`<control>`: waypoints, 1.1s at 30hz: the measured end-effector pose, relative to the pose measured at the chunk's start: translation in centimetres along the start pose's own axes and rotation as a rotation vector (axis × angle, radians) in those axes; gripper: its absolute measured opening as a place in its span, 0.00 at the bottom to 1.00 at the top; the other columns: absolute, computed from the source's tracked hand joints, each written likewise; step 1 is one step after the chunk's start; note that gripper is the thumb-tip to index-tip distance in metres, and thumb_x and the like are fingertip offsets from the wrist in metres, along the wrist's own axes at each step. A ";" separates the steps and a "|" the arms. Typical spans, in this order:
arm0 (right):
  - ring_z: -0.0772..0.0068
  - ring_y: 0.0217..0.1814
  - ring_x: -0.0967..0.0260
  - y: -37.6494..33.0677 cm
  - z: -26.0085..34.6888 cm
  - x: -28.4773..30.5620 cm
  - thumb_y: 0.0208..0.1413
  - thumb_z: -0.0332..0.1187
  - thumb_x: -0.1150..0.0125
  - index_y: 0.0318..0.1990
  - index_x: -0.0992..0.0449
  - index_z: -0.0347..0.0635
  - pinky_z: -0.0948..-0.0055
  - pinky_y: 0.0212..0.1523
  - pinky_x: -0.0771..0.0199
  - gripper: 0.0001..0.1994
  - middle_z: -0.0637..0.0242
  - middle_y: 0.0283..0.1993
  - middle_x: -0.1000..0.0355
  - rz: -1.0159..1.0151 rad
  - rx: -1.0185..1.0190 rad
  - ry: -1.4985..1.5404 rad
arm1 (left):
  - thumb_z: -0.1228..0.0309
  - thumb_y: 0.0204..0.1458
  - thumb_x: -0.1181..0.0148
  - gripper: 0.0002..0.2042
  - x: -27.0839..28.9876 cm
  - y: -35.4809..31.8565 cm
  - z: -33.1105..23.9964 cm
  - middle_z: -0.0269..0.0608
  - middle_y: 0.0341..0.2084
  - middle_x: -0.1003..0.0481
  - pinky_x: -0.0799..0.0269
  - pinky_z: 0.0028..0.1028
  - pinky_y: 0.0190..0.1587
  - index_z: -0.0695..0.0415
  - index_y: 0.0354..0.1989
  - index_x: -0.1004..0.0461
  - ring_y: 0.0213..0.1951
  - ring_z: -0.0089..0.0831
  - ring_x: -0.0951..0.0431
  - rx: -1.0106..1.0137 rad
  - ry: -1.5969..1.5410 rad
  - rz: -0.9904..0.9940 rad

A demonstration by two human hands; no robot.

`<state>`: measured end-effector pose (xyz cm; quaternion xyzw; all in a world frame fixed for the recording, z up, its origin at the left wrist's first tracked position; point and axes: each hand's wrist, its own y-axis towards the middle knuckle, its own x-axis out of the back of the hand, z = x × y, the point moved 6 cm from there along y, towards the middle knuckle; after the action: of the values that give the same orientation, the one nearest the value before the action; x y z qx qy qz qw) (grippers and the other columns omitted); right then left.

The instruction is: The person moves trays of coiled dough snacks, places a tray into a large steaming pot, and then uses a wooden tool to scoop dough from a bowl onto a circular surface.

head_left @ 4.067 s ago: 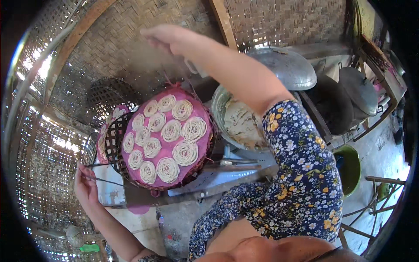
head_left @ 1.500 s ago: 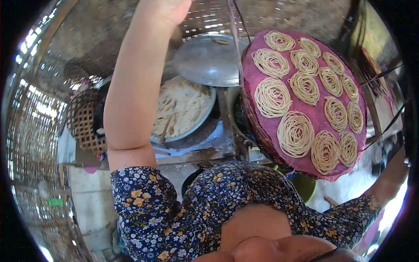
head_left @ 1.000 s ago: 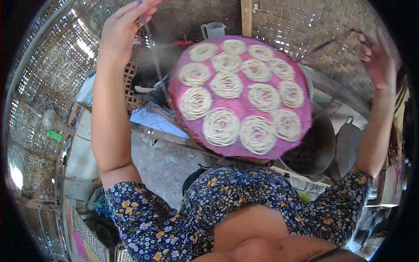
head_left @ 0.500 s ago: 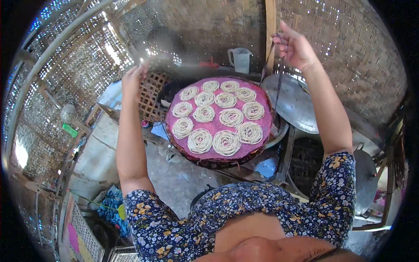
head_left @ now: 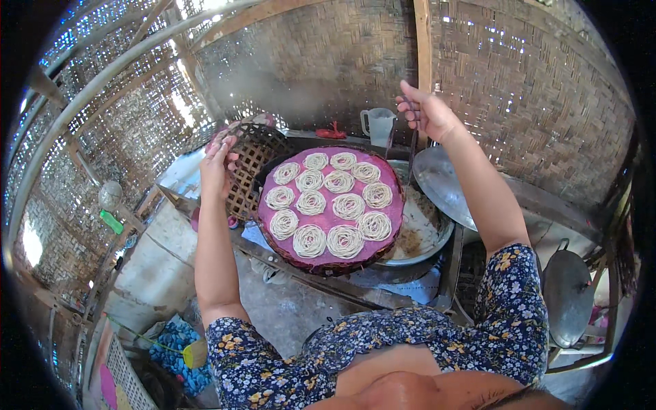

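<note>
- Tray [head_left: 326,220] lies between basket [head_left: 263,149] and pan [head_left: 441,239], partly over the pan in view; whether resting or hung, I cannot tell
- Right hand [head_left: 427,115], raised, has fingers curled round a dark strap [head_left: 413,156]; left hand [head_left: 217,162] has fingers loosely bent beside the basket; its hold, if any, is unclear
- Uneven pull could tip the tray; nests [head_left: 345,242] might then slide off

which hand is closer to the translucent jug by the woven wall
Right. The right hand is just to the right of the jug in the picture and slightly higher; the left hand is well off to its left and lower.
</note>
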<state>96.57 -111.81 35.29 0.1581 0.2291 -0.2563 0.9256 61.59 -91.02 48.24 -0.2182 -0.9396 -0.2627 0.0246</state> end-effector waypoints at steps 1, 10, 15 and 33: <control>0.86 0.20 0.41 0.1 -0.5 -0.4 0.46 0.50 0.42 0.31 0.30 0.41 0.85 0.19 0.44 0.19 0.78 0.21 0.34 0.020 0.010 -0.046 | 0.74 0.53 0.54 0.13 -0.5 -0.1 -0.1 0.39 0.40 0.28 0.40 0.13 0.20 0.64 0.45 0.34 0.23 0.16 0.31 0.014 -0.052 0.064; 0.71 0.34 0.34 0.1 -0.5 -9.2 0.45 0.48 0.41 0.42 0.33 0.25 0.77 0.33 0.30 0.29 0.58 0.37 0.33 0.152 0.095 -0.178 | 0.66 0.46 0.43 0.21 -11.0 -3.4 1.6 0.33 0.32 0.29 0.40 0.16 0.28 0.64 0.46 0.35 0.28 0.19 0.33 0.324 0.194 0.435; 0.60 0.35 0.32 1.7 -2.7 -14.6 0.40 0.60 0.44 0.34 0.27 0.25 0.68 0.38 0.34 0.35 0.50 0.36 0.29 0.111 0.116 -0.616 | 0.63 0.48 0.46 0.16 -14.3 -3.8 3.1 0.32 0.35 0.29 0.38 0.21 0.35 0.60 0.42 0.32 0.34 0.19 0.32 0.312 0.554 0.468; 0.57 0.39 0.32 -7.1 0.1 -6.1 0.40 0.49 0.40 0.38 0.24 0.43 0.65 0.40 0.32 0.21 0.57 0.35 0.29 0.127 0.767 -1.036 | 0.73 0.48 0.48 0.16 -7.1 0.5 6.0 0.29 0.28 0.30 0.36 0.17 0.36 0.62 0.46 0.34 0.27 0.18 0.32 0.489 -0.063 0.435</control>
<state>88.05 -115.25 37.19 0.3469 -0.3647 -0.3080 0.8074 68.61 -90.39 42.20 -0.4096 -0.9064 -0.0110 0.1028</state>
